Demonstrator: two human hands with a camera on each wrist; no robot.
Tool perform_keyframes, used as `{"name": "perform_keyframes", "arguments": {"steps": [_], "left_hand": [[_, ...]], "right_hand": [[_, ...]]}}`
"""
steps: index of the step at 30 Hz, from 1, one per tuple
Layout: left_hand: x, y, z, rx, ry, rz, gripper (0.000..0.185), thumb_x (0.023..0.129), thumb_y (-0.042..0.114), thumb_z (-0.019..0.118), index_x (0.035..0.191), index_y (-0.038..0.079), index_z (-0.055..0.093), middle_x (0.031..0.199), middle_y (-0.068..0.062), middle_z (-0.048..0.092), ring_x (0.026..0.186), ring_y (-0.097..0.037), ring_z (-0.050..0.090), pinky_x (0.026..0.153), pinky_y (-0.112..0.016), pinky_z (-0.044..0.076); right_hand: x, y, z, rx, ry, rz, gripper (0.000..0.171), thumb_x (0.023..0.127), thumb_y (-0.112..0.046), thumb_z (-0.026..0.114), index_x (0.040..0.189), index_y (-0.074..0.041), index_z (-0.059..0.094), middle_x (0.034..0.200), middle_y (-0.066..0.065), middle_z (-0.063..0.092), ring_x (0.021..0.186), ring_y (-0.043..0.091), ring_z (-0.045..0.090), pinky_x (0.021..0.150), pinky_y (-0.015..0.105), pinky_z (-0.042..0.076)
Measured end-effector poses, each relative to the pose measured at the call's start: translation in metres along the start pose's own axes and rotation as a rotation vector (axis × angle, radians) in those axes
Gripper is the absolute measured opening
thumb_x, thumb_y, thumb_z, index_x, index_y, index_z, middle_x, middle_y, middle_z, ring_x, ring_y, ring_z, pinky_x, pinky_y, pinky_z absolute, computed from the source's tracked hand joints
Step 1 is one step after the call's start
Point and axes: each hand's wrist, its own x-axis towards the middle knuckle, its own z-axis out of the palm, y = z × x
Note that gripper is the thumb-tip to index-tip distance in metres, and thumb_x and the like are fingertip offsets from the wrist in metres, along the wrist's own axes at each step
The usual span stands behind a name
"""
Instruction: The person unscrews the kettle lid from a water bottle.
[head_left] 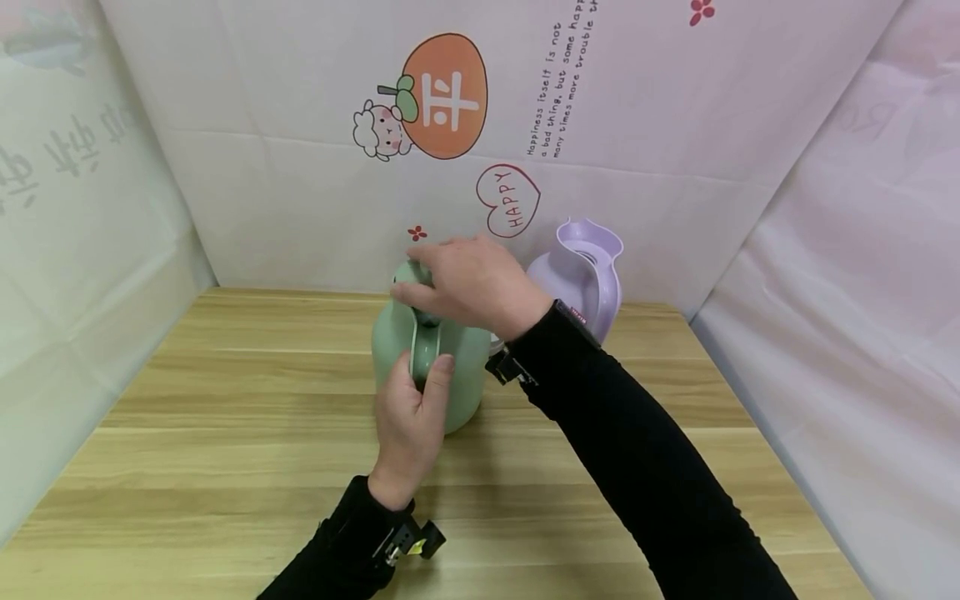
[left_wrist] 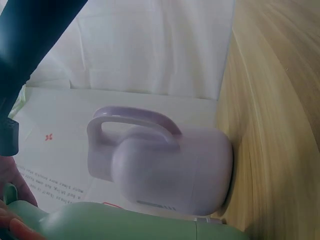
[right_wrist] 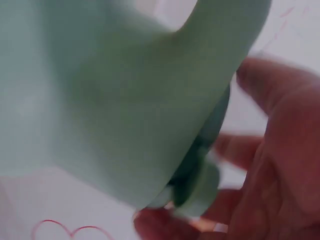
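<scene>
A pale green jug [head_left: 467, 372] stands in the middle of the wooden table [head_left: 225, 417]. My left hand [head_left: 411, 417] grips its handle from the near side, thumb laid up along the handle. My right hand [head_left: 472, 283] lies over the jug's top, its fingers curled round the lid. In the right wrist view, blurred and very close, the green jug [right_wrist: 110, 100] fills the frame and the fingers [right_wrist: 280, 165] close round the darker green lid [right_wrist: 200, 185]. The left wrist view catches only an edge of the green jug [left_wrist: 125, 222].
A lilac jug [head_left: 585, 275] with an open top stands just behind and to the right of the green one, near the back wall; the lilac jug [left_wrist: 165, 170] also shows in the left wrist view. White printed sheets wall in the table on three sides.
</scene>
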Motion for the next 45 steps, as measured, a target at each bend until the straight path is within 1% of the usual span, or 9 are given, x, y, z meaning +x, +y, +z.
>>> {"name": "perform_keyframes", "arguments": {"steps": [3,6,9,14,23,31,35,40,45], "left_hand": [[-0.001,0.000,0.000,0.000,0.003,0.011,0.026,0.105,0.017,0.061,0.084,0.008,0.049,0.066,0.005,0.035,0.056,-0.009,0.033,0.055,-0.026,0.033],[-0.001,0.000,0.000,-0.012,0.004,0.017,0.029,0.105,0.015,0.061,0.081,0.009,0.046,0.066,0.006,0.034,0.055,-0.008,0.031,0.054,-0.026,0.032],[-0.001,0.000,0.000,-0.017,0.006,0.026,0.029,0.105,0.014,0.062,0.081,0.009,0.047,0.066,0.006,0.034,0.055,-0.008,0.032,0.054,-0.026,0.031],[-0.001,-0.001,0.001,-0.024,-0.004,0.033,0.026,0.105,0.014,0.063,0.083,0.008,0.048,0.067,0.006,0.034,0.056,-0.008,0.031,0.055,-0.025,0.030],[0.000,0.000,0.001,-0.055,-0.015,0.008,0.025,0.105,0.015,0.061,0.084,0.009,0.050,0.068,0.006,0.034,0.058,-0.010,0.033,0.058,-0.026,0.033],[0.000,-0.001,0.001,-0.056,-0.018,-0.005,0.026,0.106,0.017,0.060,0.084,0.009,0.049,0.068,0.004,0.035,0.059,-0.011,0.035,0.059,-0.027,0.035],[0.001,0.000,0.000,-0.055,-0.014,-0.007,0.025,0.106,0.017,0.061,0.084,0.009,0.050,0.069,0.004,0.035,0.060,-0.011,0.036,0.060,-0.027,0.035],[0.001,0.000,0.000,-0.052,-0.010,-0.011,0.025,0.105,0.017,0.062,0.085,0.008,0.051,0.070,0.004,0.035,0.062,-0.012,0.038,0.061,-0.028,0.036],[0.001,0.000,0.000,-0.058,-0.003,-0.012,0.023,0.105,0.017,0.062,0.086,0.008,0.053,0.072,0.003,0.037,0.065,-0.013,0.042,0.062,-0.028,0.038]], "right_hand": [[-0.002,-0.011,-0.001,-0.062,0.042,0.129,0.046,0.102,-0.062,0.052,0.098,-0.018,0.064,0.073,0.000,0.050,0.071,0.021,0.061,0.060,0.039,0.050],[-0.002,-0.022,-0.002,-0.117,0.029,0.248,0.051,0.100,-0.067,0.051,0.085,-0.020,0.057,0.066,-0.002,0.043,0.064,0.022,0.059,0.051,0.038,0.046],[0.000,-0.028,-0.002,-0.152,-0.003,0.291,0.053,0.101,-0.067,0.051,0.079,-0.020,0.055,0.064,-0.002,0.043,0.061,0.021,0.057,0.048,0.035,0.041],[0.002,-0.028,-0.001,-0.181,-0.007,0.277,0.052,0.102,-0.063,0.052,0.076,-0.018,0.052,0.061,-0.003,0.039,0.057,0.020,0.052,0.046,0.033,0.036],[0.000,-0.018,-0.004,-0.132,-0.011,0.199,0.041,0.101,-0.062,0.055,0.091,-0.022,0.059,0.067,-0.002,0.045,0.068,0.022,0.058,0.053,0.037,0.044],[0.003,-0.007,-0.007,-0.023,-0.030,0.078,0.032,0.098,-0.047,0.060,0.082,-0.020,0.053,0.068,-0.005,0.045,0.068,0.017,0.053,0.058,0.032,0.040],[0.004,-0.002,-0.009,0.045,-0.077,0.037,0.021,0.097,-0.043,0.061,0.099,-0.023,0.067,0.075,-0.006,0.054,0.076,0.017,0.057,0.064,0.031,0.045],[0.006,0.004,-0.013,0.108,-0.144,0.041,0.045,0.096,-0.045,0.061,0.138,-0.029,0.064,0.104,-0.007,0.068,0.095,0.019,0.060,0.080,0.032,0.049],[0.007,0.007,-0.014,0.150,-0.176,0.037,0.050,0.096,-0.045,0.063,0.143,-0.031,0.061,0.122,-0.009,0.067,0.104,0.018,0.060,0.086,0.033,0.049]]}}
